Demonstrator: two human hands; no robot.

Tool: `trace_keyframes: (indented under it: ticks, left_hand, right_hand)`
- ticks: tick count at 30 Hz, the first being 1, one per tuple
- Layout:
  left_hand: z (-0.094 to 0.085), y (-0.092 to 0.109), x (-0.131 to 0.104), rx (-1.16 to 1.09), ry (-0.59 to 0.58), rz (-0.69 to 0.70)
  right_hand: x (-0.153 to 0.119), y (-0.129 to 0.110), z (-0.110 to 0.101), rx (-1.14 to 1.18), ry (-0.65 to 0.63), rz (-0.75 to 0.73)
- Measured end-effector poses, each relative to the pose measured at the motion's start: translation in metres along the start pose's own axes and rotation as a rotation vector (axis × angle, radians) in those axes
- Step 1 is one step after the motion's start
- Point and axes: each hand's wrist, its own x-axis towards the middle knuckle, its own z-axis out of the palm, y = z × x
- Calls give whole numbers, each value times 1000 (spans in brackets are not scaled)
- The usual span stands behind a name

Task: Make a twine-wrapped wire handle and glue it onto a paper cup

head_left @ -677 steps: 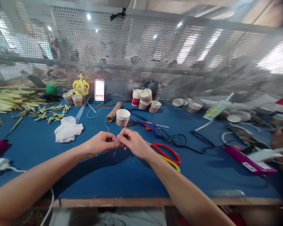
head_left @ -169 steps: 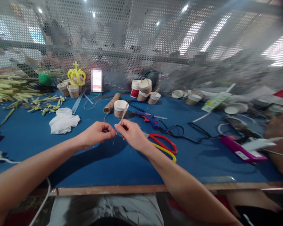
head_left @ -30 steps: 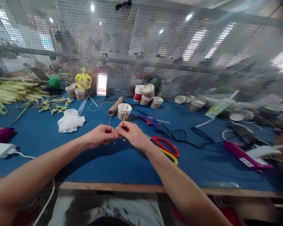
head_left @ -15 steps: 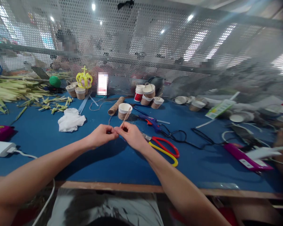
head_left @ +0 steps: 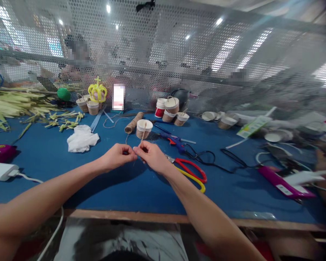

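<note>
My left hand and my right hand meet fingertip to fingertip above the blue table, both pinched. A thin length of brown twine rises out of my right fingers, crossing in front of a small twine-wrapped cup with a pale rim. Another strand runs from my left fingers toward the roll of twine lying behind them. What sits right between the fingertips is mostly hidden. Scissors with one red and one yellow handle lie just right of my right hand.
A crumpled white tissue lies left, below green leaf strips. A blue glue gun with a black cord lies right of the wrapped cup. More wrapped cups stand at the back. A perforated metal screen rises behind the table.
The twine end above my right fingers has swung to a more upright angle. My hands keep nearly the same place, with fingertips shifted slightly right.
</note>
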Motion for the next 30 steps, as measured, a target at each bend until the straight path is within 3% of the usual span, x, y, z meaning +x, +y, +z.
trace_keyframes:
  ticks: [6, 12, 16, 22, 26, 30]
  left_hand:
    - [0, 2, -1, -79, -37, -38]
    - [0, 6, -2, -362, -160, -123]
    - [-5, 9, -3, -423, -222, -123]
    - [-11, 9, -1, -204, -228, -12]
    - [-8, 6, 1, -28, -135, 143]
    - [-3, 3, 1, 14, -39, 189]
  right_hand:
    - [1, 1, 2, 20, 10, 25]
    - [-2, 3, 0, 382, -122, 11]
    - [-1, 0, -3, 408, -118, 11]
    - [-1, 2, -4, 357, -102, 42]
    - [-1, 4, -2, 351, -89, 72]
    - [0, 5, 0, 481, -60, 118]
